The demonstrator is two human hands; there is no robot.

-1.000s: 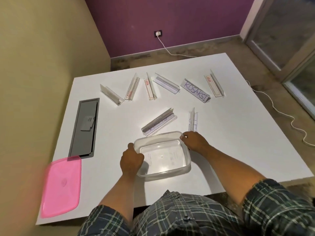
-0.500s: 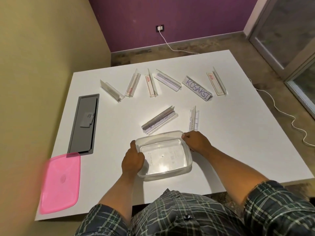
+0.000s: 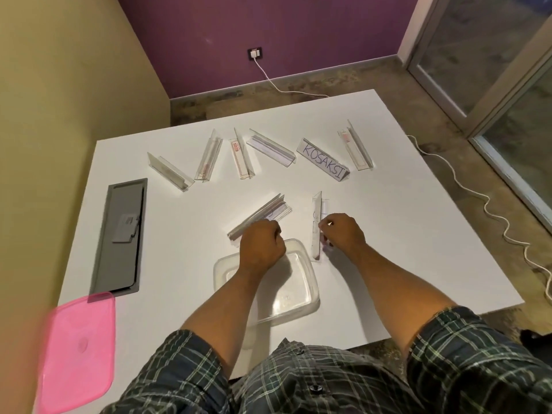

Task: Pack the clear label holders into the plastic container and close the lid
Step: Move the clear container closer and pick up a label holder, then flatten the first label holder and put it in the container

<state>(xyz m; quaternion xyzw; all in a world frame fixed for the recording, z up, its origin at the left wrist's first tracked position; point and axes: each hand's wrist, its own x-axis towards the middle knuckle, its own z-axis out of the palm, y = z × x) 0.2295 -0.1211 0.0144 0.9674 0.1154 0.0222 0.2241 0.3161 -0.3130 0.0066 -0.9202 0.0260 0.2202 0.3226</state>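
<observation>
Both hands have left the container [image 3: 310, 289] for the nearest label holders.
Left hand [image 3: 261, 248] and right hand [image 3: 343, 234] each seem to pinch one; container empty, pink lid [image 3: 79, 351] off.

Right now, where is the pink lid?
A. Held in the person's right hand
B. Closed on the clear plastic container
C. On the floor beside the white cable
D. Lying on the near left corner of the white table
D: the pink lid lies flat at the near left corner of the white table, apart from the open plastic container, and neither hand touches it.
</observation>
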